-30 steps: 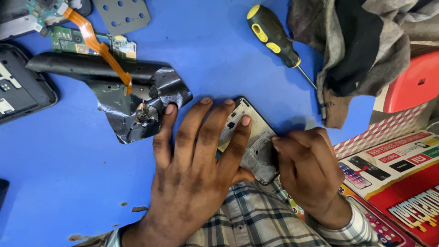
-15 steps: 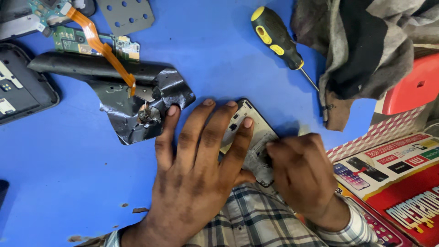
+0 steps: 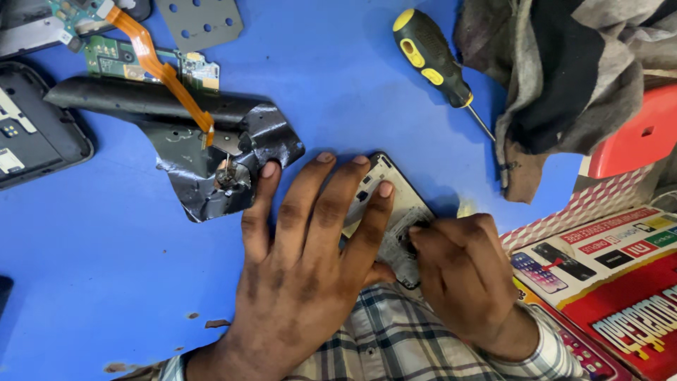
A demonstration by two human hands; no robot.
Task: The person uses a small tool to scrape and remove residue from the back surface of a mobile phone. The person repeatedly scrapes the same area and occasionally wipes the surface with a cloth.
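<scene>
- Blue table (image 3: pixel 106 282) takes up most of the view, with phone parts spread over its far half.
- Grey-and-black cloth (image 3: pixel 564 77) is bunched at the far right corner, one red block (image 3: pixel 635 137) just beside it and one printed red box (image 3: pixel 620 282) at the near right.
- One black foil sheet (image 3: pixel 190 152) lies crumpled far left of the hands, with one orange ribbon cable (image 3: pixel 151 63) trailing across it from a green circuit board (image 3: pixel 113 60); one grey plate with holes (image 3: pixel 201 21) sits beyond.
- One dark phone shell (image 3: pixel 32 137) rests at the left edge.
- One screwdriver (image 3: pixel 430 56), yellow and black, lies well apart from the hands, tip toward the cloth.
- Left hand (image 3: pixel 303 261) lies flat, fingers spread wide, pressing down on the phone frame; the index tip touches the foil.
- Right hand (image 3: pixel 465 275) is curled, fingertips pinched tight against the frame's near right edge.
- One phone frame (image 3: pixel 395 208), pale grey with dark cut-outs and a black rim, lies tilted on the table between both hands, mostly covered.
</scene>
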